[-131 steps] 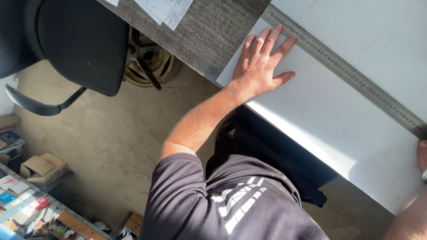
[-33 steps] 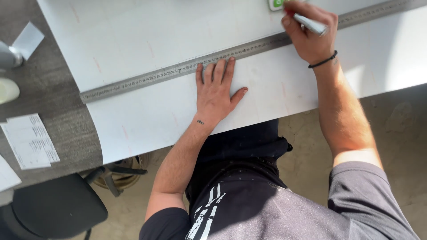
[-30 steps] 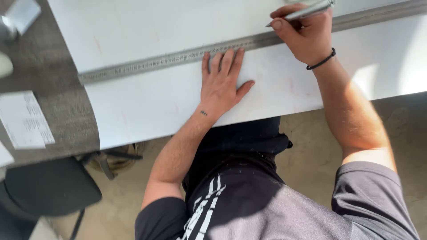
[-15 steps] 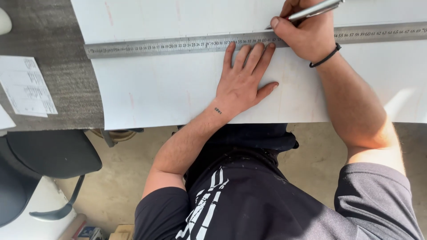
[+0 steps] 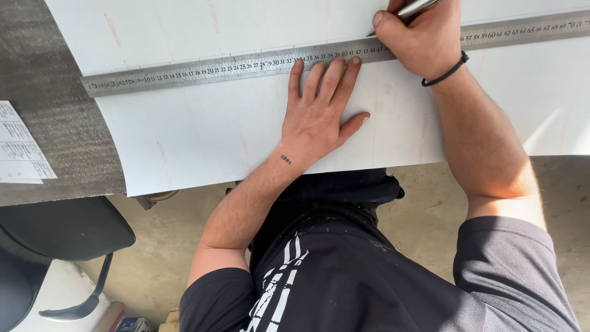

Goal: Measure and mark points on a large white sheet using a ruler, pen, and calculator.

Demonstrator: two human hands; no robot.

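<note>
Right hand (image 5: 424,43) — I see it closed around a slim silver metal pen (image 5: 409,11), tip at the far edge of the long steel ruler (image 5: 246,63). Left hand (image 5: 319,114) — flat, fingertips touching the ruler's near edge. The ruler runs left-right across the large white sheet (image 5: 203,135), on the grey desk (image 5: 43,129).

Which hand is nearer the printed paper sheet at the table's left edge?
Left. The left hand lies flat on the big white sheet, nearer the printed paper sheet; the right hand holding a pen is farther right.
</note>
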